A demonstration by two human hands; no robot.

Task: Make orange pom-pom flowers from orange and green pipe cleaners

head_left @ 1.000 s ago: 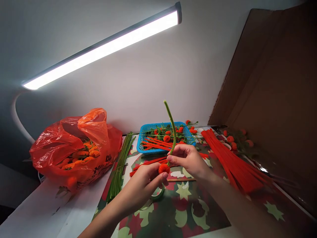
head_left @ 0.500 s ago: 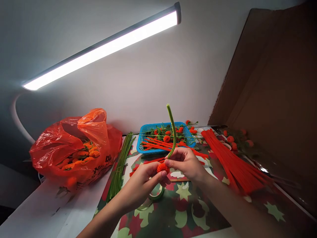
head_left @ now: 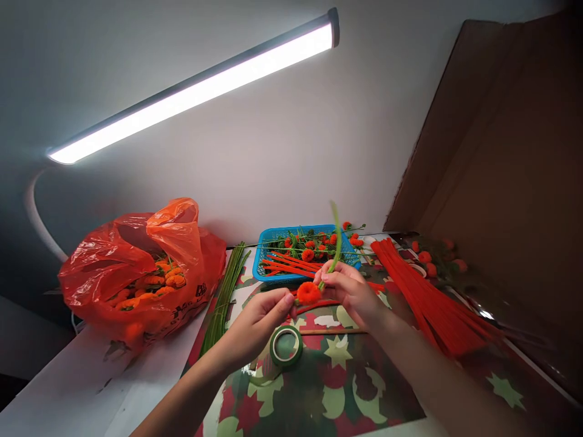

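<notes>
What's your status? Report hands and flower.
Left hand pinching at flower. Right hand gripping green stem. Flower held between hands. Tape roll nearby, not blocking.

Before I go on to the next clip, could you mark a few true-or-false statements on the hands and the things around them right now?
1. The right hand pinches a green stem between its fingers. True.
2. The left hand grips a pair of scissors. False: the left hand has its fingers at the orange flower head.
3. The roll of green tape lies on the patterned sheet. True.
4. The blue basket stands to the left of the red bag. False: the basket is to the right of the bag.
5. The lamp is off. False: the lamp is lit.
</notes>
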